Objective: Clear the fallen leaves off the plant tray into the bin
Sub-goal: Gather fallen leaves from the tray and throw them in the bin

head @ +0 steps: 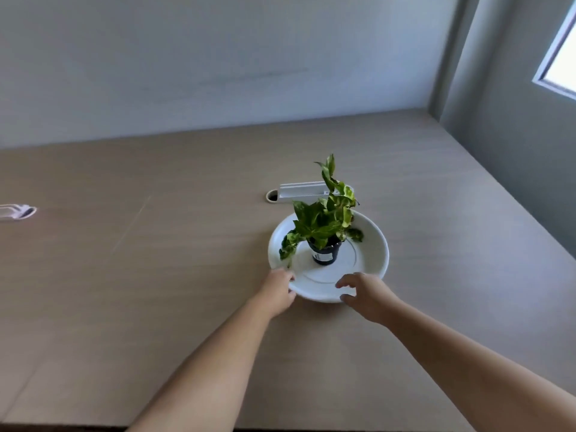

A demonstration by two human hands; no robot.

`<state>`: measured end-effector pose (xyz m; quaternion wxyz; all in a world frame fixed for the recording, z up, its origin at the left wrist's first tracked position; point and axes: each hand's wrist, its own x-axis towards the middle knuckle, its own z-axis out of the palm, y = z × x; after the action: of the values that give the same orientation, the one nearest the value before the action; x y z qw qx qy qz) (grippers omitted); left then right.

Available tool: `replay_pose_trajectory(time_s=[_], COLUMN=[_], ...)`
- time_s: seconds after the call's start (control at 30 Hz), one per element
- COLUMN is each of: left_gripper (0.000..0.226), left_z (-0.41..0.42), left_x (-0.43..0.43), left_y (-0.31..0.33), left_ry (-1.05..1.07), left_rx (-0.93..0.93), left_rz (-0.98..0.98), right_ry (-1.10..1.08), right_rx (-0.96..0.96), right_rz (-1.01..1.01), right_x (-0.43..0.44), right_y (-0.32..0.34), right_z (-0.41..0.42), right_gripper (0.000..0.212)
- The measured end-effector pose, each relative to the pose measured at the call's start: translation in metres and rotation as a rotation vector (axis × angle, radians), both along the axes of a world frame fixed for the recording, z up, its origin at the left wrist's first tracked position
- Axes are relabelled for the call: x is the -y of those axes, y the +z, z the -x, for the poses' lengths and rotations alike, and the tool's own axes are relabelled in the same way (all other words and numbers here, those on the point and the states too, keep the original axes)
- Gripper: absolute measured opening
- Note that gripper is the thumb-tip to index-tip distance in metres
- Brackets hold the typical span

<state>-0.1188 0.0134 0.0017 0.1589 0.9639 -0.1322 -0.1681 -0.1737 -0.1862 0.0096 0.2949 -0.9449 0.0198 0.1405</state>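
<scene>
A round white plant tray [372,247] sits on the wooden table. In its middle stands a small black pot [325,254] with a green, white-flecked plant [324,219]. One leafy stem [288,246] droops over the tray's left rim. My left hand [279,291] grips the tray's near left rim, fingers curled around the edge. Just above the near right rim hovers my right hand [363,294], fingers spread and curved, holding nothing. I cannot make out loose leaves on the tray, and no bin is in view.
A white cable-port cover [307,192] lies on the table [156,275] right behind the tray. A pale object [17,211] sits at the far left edge. The table meets a wall at the back and another wall at the right.
</scene>
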Motion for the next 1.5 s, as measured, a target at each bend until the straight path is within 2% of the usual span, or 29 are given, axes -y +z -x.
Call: replay_pose_trajectory(time_s=[0.17, 0.37, 0.47, 0.57, 0.63, 0.77, 0.9, 1.03, 1.13, 1.23, 1.3, 1.5], left_gripper=[0.039, 0.026, 0.029, 0.032, 0.035, 0.031, 0.026, 0.028, 0.029, 0.024, 0.025, 0.045], left_z=[-0.028, -0.029, -0.014, -0.001, -0.003, -0.023, -0.024, 0.000, 0.017, 0.013, 0.001, -0.020], left_x=[-0.022, -0.011, 0.006, 0.022, 0.021, -0.005, -0.013, 0.009, 0.028, 0.034, 0.032, 0.031], left_y=[-0.020, -0.029, -0.031, -0.032, -0.027, -0.016, -0.015, -0.026, -0.033, -0.031, -0.029, -0.024], left_ry=[-0.126, -0.271, -0.363, -0.438, -0.450, -0.402, -0.371, -0.407, -0.402, -0.319, -0.226, -0.243], left_rx=[-0.017, 0.091, 0.091, 0.070, 0.076, 0.069, 0.095, 0.150, 0.074, -0.066, -0.064, 0.003], left_rz=[-0.067, -0.173, -0.142, -0.066, -0.081, -0.207, -0.238, -0.166, -0.055, 0.030, 0.056, -0.207], right_ry=[0.088, 0.175, 0.222, 0.209, 0.217, 0.297, 0.244, 0.181, 0.115, 0.059, 0.046, 0.153], right_rx=[-0.104, -0.134, -0.178, -0.129, -0.114, -0.120, -0.104, -0.075, -0.024, -0.042, -0.035, -0.089], right_rz=[0.050, 0.095, 0.236, 0.491, 0.556, 0.348, 0.173, 0.314, 0.426, 0.364, 0.305, 0.226], right_x=[-0.027, -0.009, 0.017, 0.037, 0.037, 0.006, 0.006, 0.042, 0.060, 0.061, 0.053, 0.013], right_y=[-0.029, -0.036, -0.029, -0.024, -0.023, -0.031, -0.041, -0.035, -0.028, -0.025, -0.022, -0.025], right_z=[-0.027, -0.033, -0.033, -0.031, -0.027, -0.016, -0.011, -0.011, -0.009, -0.010, -0.013, -0.025], right_gripper=[0.032, 0.025, 0.031, 0.042, 0.042, 0.040, 0.032, 0.037, 0.049, 0.050, 0.047, 0.027])
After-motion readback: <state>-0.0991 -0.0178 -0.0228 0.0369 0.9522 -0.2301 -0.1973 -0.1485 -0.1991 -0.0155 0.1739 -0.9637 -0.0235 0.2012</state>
